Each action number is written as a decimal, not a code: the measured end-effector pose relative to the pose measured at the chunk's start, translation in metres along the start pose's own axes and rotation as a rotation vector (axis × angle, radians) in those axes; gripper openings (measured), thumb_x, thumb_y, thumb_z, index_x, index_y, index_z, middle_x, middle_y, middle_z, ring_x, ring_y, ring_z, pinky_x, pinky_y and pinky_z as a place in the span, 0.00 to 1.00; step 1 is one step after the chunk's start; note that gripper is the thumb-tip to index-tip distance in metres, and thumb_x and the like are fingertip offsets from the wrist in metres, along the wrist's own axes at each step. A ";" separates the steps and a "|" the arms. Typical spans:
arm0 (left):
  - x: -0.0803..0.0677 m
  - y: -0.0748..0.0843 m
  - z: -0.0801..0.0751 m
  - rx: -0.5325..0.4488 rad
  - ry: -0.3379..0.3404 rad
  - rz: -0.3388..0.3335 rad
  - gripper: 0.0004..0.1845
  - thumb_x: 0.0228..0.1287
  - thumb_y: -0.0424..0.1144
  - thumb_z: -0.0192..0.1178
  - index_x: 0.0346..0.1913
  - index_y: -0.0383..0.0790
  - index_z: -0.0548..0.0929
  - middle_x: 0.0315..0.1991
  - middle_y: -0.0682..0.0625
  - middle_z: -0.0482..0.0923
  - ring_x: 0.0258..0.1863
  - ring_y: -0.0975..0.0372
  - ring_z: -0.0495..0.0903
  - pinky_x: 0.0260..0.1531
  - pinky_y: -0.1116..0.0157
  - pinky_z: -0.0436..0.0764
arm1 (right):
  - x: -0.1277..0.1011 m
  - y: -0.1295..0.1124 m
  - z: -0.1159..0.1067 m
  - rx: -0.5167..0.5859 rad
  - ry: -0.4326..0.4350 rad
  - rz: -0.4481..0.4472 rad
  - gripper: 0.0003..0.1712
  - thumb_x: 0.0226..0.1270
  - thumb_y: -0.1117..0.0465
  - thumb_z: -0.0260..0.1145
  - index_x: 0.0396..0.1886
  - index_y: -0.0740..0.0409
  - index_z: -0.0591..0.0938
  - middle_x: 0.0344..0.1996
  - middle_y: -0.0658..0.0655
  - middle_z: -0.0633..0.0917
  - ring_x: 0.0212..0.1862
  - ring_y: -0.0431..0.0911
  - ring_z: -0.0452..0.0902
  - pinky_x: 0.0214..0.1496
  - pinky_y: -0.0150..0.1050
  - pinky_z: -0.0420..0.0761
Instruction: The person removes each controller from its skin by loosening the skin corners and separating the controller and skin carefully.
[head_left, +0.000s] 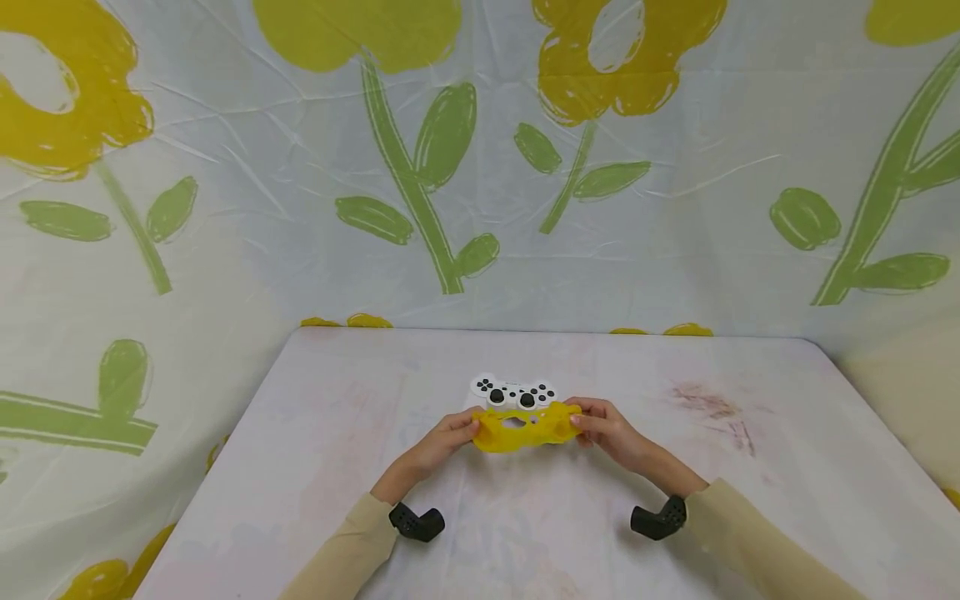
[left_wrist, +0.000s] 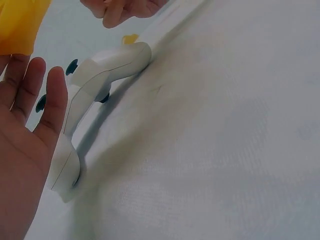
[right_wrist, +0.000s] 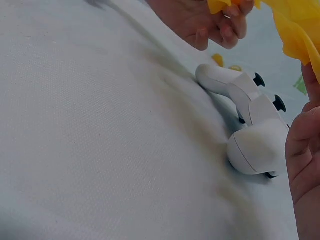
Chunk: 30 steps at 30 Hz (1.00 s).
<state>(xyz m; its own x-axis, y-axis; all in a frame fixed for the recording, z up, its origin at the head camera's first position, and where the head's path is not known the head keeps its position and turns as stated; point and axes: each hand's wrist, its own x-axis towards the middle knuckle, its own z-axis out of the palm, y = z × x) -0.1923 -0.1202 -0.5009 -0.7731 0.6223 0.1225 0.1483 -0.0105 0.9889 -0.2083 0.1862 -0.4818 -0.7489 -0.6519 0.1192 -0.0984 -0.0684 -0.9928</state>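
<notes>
Big floral backdrop [head_left: 480, 167] all round, yellow blooms and green stems on pale sheeting, and in front of it the white table [head_left: 315, 467], with a faint reddish smudge [head_left: 712, 408] out on the right side. Down on the table, just beyond the hands, sat the white game controller [head_left: 514, 392], face up with its dark sticks and buttons showing; the wrist views had it resting on its grips, nobody touching it. Nearer than that, held up between both hands just above the table, was the yellow silicone cover [head_left: 525, 427], and that was where the action was. The left hand [head_left: 442, 446] had its left end pinched between thumb and fingertips, while the left wrist view showed the remaining fingers lying fairly straight below the yellow edge. The right hand [head_left: 611, 429] gripped the right end the same way, fingers curled onto it, so the skin hung stretched between the two. By the look of it, that cover was light, soft and floppy: it sagged and folded at the edges in the right wrist view, so it would want holding at both horn ends to keep its opening spread, and it looked grippy rather than slick. The controller, I'd judge, was stiff, smooth plastic, best taken by its grips. Smallest of all, the black wrist mounts [head_left: 416, 522] sat near the cuffs.
</notes>
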 end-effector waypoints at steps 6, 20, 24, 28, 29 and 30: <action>0.001 0.005 0.004 -0.118 -0.002 0.023 0.29 0.77 0.43 0.41 0.57 0.12 0.65 0.46 0.63 0.73 0.50 0.69 0.70 0.56 0.72 0.68 | 0.001 0.003 0.000 0.091 -0.055 -0.024 0.20 0.77 0.65 0.42 0.47 0.46 0.82 0.35 0.41 0.82 0.28 0.38 0.65 0.30 0.34 0.63; 0.004 0.014 0.008 -0.332 -0.045 0.006 0.16 0.76 0.44 0.38 0.42 0.54 0.80 0.39 0.62 0.77 0.40 0.68 0.72 0.44 0.71 0.71 | 0.005 -0.003 0.004 0.178 -0.167 -0.057 0.19 0.80 0.59 0.40 0.51 0.49 0.79 0.35 0.42 0.79 0.26 0.39 0.58 0.32 0.37 0.56; 0.006 0.014 0.009 -0.366 -0.062 0.036 0.16 0.76 0.46 0.41 0.41 0.55 0.82 0.38 0.63 0.78 0.38 0.70 0.72 0.43 0.73 0.71 | 0.004 -0.004 0.005 0.197 -0.219 -0.078 0.20 0.81 0.59 0.38 0.52 0.49 0.78 0.35 0.42 0.79 0.24 0.41 0.56 0.31 0.39 0.54; 0.007 0.016 0.010 -0.389 -0.063 0.059 0.14 0.75 0.48 0.44 0.40 0.56 0.82 0.36 0.63 0.77 0.37 0.71 0.72 0.42 0.74 0.71 | 0.004 -0.005 0.006 0.217 -0.257 -0.100 0.22 0.81 0.59 0.36 0.53 0.49 0.78 0.36 0.42 0.79 0.24 0.42 0.55 0.31 0.38 0.54; 0.007 0.017 0.010 -0.390 -0.064 0.060 0.14 0.75 0.48 0.44 0.40 0.56 0.82 0.36 0.64 0.78 0.36 0.71 0.72 0.41 0.74 0.71 | 0.004 -0.005 0.006 0.228 -0.262 -0.100 0.22 0.81 0.59 0.36 0.53 0.49 0.78 0.37 0.42 0.79 0.24 0.42 0.55 0.31 0.37 0.55; 0.007 0.017 0.010 -0.391 -0.065 0.061 0.14 0.75 0.46 0.44 0.39 0.56 0.82 0.36 0.64 0.78 0.37 0.71 0.72 0.42 0.74 0.72 | 0.005 -0.005 0.006 0.238 -0.268 -0.103 0.22 0.81 0.59 0.35 0.53 0.48 0.78 0.37 0.42 0.79 0.24 0.42 0.55 0.31 0.36 0.55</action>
<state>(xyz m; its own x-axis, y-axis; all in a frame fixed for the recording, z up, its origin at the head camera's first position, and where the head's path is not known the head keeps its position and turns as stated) -0.1892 -0.1078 -0.4837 -0.7274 0.6596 0.1892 -0.0626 -0.3383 0.9390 -0.2073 0.1787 -0.4761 -0.5417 -0.8049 0.2425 0.0141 -0.2971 -0.9547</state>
